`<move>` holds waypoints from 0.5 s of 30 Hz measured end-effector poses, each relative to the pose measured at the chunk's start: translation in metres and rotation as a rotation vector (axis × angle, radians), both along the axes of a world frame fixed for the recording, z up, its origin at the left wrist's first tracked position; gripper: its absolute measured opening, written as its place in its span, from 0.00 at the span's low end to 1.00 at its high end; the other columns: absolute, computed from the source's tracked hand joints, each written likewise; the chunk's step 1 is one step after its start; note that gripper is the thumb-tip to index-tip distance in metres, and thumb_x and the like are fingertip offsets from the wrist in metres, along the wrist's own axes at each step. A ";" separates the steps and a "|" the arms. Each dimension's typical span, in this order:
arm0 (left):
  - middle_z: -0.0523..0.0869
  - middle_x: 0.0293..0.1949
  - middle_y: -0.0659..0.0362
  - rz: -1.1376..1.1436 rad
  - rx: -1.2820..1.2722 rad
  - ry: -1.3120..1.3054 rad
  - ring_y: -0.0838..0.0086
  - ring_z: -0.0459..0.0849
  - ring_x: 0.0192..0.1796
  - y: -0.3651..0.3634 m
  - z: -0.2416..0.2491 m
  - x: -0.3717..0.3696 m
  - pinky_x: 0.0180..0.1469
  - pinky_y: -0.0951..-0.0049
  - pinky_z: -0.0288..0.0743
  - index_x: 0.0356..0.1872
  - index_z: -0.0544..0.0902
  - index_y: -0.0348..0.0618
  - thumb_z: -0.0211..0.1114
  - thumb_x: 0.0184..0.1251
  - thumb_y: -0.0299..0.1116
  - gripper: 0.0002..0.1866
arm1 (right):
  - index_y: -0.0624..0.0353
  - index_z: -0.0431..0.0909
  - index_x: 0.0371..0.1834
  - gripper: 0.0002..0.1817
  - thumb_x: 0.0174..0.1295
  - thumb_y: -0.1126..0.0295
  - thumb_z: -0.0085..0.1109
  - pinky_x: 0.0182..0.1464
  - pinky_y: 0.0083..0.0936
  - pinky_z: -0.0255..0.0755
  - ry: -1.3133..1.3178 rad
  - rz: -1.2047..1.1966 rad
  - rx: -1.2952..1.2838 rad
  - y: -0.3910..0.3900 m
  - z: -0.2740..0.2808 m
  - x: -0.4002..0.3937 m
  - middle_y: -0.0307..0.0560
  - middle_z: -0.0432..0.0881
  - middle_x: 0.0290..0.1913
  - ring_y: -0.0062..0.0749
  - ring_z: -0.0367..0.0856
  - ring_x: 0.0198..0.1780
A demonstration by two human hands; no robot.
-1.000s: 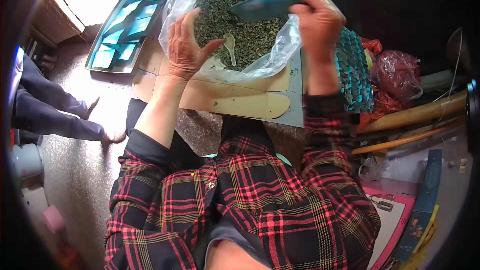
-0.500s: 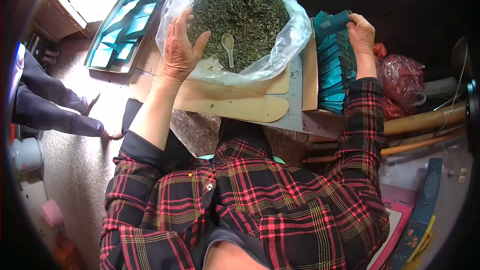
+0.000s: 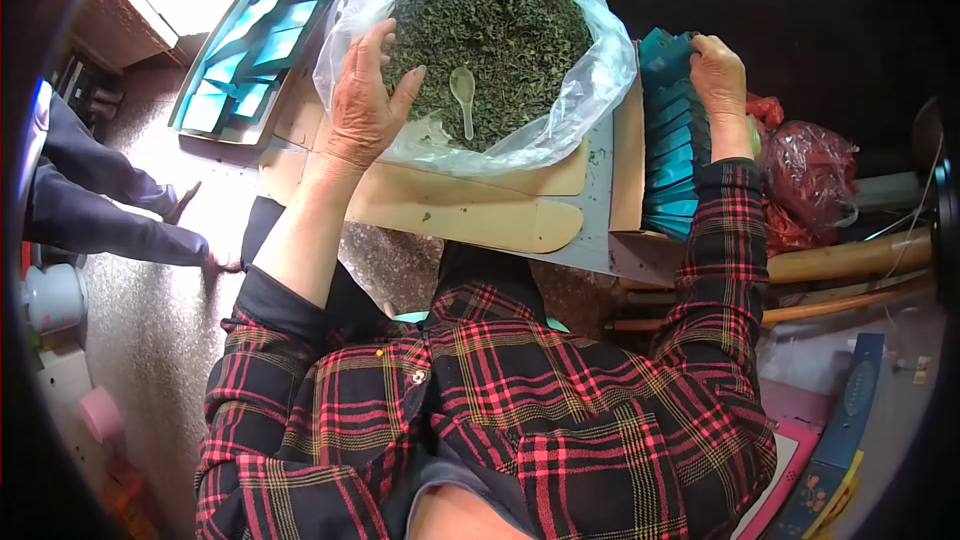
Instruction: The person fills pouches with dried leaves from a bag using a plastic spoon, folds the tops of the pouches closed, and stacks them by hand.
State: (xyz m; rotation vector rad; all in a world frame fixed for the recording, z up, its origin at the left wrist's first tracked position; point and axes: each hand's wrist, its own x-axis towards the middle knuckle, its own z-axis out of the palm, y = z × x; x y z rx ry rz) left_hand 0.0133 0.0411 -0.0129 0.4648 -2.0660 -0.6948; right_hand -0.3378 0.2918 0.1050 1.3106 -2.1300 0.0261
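A large clear plastic bag (image 3: 610, 50) stands open, full of dark dried leaves (image 3: 490, 20), with a small pale spoon (image 3: 462, 100) lying on them. At the bag's left edge my left hand (image 3: 368, 100) is raised, empty, its thumb and fingers apart. To the right, a cardboard box (image 3: 627, 165) holds a row of teal packets (image 3: 670, 150). My right hand (image 3: 718, 80) is at the far end of that row, its fingers closed at the top corner of a teal packet (image 3: 665, 55).
A tray of teal packets (image 3: 262, 45) is at the back left. Flat cardboard (image 3: 450, 200) lies before the bag. Red plastic bags (image 3: 808, 165) and wooden poles (image 3: 850, 255) are at the right. Another person's legs (image 3: 110, 200) show at the left.
My right hand has lowered the teal packet from above the row into the far end of the box. My left hand has hardly moved.
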 end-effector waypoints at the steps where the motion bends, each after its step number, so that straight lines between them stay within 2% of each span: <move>1: 0.78 0.51 0.51 -0.001 0.012 -0.011 0.63 0.79 0.45 0.001 0.000 0.000 0.50 0.66 0.75 0.64 0.66 0.44 0.69 0.59 0.34 0.32 | 0.54 0.80 0.33 0.07 0.53 0.77 0.55 0.42 0.37 0.78 0.000 0.013 0.043 0.000 0.000 0.000 0.47 0.82 0.35 0.46 0.83 0.39; 15: 0.77 0.51 0.51 -0.047 0.103 -0.113 0.64 0.79 0.43 0.008 0.003 0.000 0.48 0.67 0.76 0.64 0.67 0.46 0.69 0.57 0.30 0.32 | 0.57 0.78 0.32 0.07 0.49 0.79 0.57 0.42 0.39 0.77 -0.154 0.060 0.032 -0.001 -0.041 -0.022 0.49 0.82 0.36 0.48 0.82 0.40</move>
